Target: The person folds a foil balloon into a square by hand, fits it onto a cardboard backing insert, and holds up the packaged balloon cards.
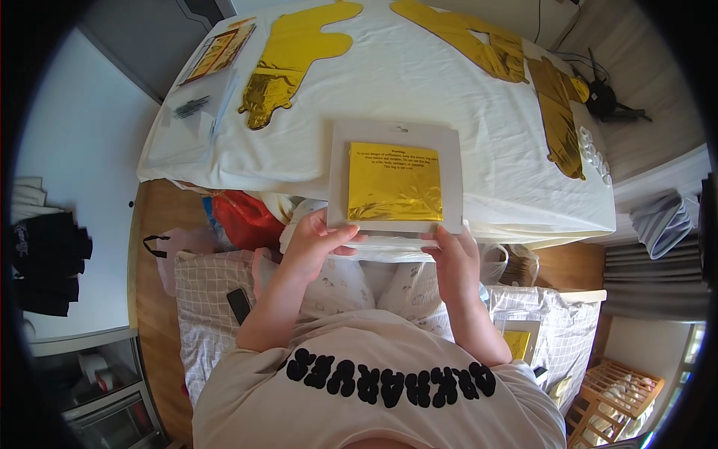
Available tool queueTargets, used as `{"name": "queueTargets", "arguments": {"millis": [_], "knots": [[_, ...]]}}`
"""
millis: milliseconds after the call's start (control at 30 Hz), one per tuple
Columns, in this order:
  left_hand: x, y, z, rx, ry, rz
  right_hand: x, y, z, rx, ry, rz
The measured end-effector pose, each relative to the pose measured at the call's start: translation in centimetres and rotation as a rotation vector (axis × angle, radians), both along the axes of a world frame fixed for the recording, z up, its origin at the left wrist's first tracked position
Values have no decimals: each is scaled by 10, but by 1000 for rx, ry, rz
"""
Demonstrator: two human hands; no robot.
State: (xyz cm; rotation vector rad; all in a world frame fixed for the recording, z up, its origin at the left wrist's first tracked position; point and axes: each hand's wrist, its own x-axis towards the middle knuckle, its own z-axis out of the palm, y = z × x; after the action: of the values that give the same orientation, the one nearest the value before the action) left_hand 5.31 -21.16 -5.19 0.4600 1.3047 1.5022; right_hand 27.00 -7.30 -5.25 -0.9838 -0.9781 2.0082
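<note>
- Nearest, bottom of frame: my pale shirt (359, 340), black lettering (389, 385) across it.
- My left hand (314, 238) and right hand (456, 253) pinch the grey card packet (340, 176), frame centre, near its lower corners.
- Likely light, stiff-backed; gold foil (395, 198) probably slippery. Grip card edges.
- Small dark print (396, 159) above foil's middle: safety notice.

Left grip (315, 241) and right grip (457, 253) hold a flat gold-and-grey package (396, 191).
</note>
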Motion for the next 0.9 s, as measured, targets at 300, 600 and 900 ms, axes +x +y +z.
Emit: {"name": "queueTargets", "arguments": {"millis": [300, 600, 900], "knots": [[-2, 0, 1, -61, -21, -37, 8, 3, -17, 44, -36, 39], [2, -2, -3, -46, -39, -11, 10, -4, -10, 48, -109, 56], [51, -7, -4, 343, -144, -13, 8, -45, 8, -26, 79, 157]]}}
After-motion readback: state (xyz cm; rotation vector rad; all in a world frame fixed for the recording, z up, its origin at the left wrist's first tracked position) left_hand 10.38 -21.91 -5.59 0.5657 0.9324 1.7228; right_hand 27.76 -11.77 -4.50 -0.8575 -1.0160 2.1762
